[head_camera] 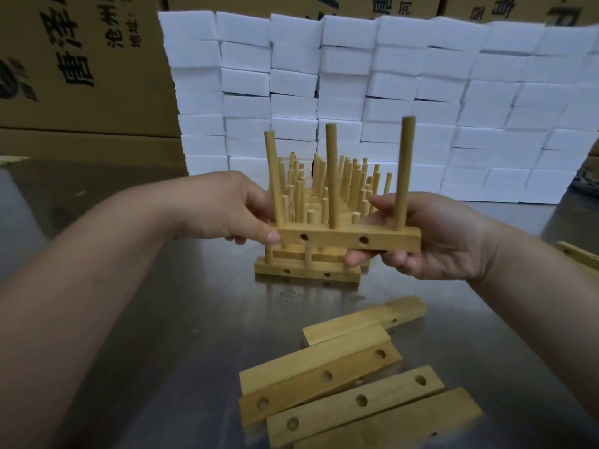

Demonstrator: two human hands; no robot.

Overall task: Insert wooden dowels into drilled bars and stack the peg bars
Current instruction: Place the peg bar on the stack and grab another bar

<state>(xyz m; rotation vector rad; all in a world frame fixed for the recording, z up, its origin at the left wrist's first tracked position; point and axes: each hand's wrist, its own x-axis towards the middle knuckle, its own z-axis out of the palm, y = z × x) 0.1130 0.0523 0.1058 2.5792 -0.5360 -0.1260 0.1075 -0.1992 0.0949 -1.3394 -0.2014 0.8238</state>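
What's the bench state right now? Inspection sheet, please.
Surface: metal table, reflective.
Job's things: peg bar with three tall dowels held before the stack of peg bars; empty drilled bars lie nearer.
Clutter: nothing seen.
Hands: left hand and right hand grip the peg bar's ends.
Cables: nothing seen.
Surroundings: white blocks stacked behind; cardboard boxes beyond.

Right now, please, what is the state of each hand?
Left hand: closed, gripping the left end of the peg bar.
Right hand: closed, gripping the right end of the same peg bar.
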